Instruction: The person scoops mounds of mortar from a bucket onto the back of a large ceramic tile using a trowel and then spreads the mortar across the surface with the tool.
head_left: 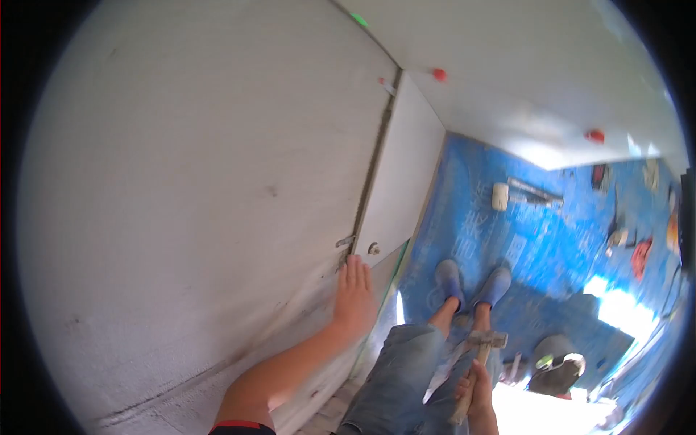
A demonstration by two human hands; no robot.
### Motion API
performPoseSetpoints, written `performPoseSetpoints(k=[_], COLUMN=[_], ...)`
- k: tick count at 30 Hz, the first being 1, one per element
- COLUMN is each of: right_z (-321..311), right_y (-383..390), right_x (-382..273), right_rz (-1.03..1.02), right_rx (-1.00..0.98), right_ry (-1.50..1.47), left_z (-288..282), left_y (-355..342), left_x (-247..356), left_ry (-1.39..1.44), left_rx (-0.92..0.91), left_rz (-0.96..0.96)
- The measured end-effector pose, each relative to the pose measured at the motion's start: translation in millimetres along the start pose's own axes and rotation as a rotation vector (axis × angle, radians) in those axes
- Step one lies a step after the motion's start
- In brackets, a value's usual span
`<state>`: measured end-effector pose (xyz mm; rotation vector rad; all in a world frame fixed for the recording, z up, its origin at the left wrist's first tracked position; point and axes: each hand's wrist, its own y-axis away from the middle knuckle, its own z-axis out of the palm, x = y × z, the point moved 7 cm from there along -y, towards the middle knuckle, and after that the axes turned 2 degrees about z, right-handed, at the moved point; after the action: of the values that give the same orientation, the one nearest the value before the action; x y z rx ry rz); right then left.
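My left hand (354, 299) lies with its fingers stretched out at the lower corner of a pale wall tile (404, 167). The fingertips are at the tile's edge, close to a small metal clip (345, 241) and a round fitting (373, 249) on the tile's face. A dark gap runs between the tile and the grey wall (217, 174). In front of my legs, my right hand (478, 395) is closed around the wooden handle of a hammer (483, 354), its head pointing up and away from me.
Blue printed sheeting (464, 196) covers the floor under my feet. On it lie a white cylinder (500, 196), a long metal piece (535, 192) and a red object (641, 259). A dark bucket (557, 366) stands at lower right. Red knobs (439, 75) dot the tiled wall ahead.
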<state>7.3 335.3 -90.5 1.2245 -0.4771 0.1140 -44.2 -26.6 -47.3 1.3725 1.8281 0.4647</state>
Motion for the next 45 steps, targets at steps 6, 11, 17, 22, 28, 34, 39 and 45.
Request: performPoseSetpoints(k=[6,11,17,22,28,34,39,45], right_z=[12.7,1.0,1.6,3.3,-27.3,-42.7,-15.5,-19.6], right_y=[29.3,44.0,51.4,66.3,116.8,165.2,129.9,-56.1], right_x=[-17.2,-43.1,-70.6,-133.6,-252.3,-337.7,-347.3,-372.4], right_rz=[-0.103,-0.301,0.123,-0.052,-0.318,-0.161,-0.231,-0.044], right_rx=[0.206,0.268,0.069,0.119,0.235,0.450,0.531,0.299], right_ry=[0.110,0.183,0.118,0.333,0.848,1.037,1.801,2.340], left_z=[-36.9,-25.9,-10.7,21.5,100.5,-0.6,-59.9,-61.6], left_y=[-32.4,-28.7,-12.8,33.1,93.5,117.6,126.3,136.5], left_x=[-19.7,-25.2,-28.9,-12.1,189.0,385.7,446.5,548.5], left_ry=[0.764,0.855,1.010,1.085,1.584,1.578,1.758,1.650], left_rx=[0.506,0.483,0.544,0.563,-0.244,-0.244,-0.259,-0.488], left_rz=[-0.155,-0.322,-0.433,-0.679,-0.934,-0.863,-0.722,-0.971])
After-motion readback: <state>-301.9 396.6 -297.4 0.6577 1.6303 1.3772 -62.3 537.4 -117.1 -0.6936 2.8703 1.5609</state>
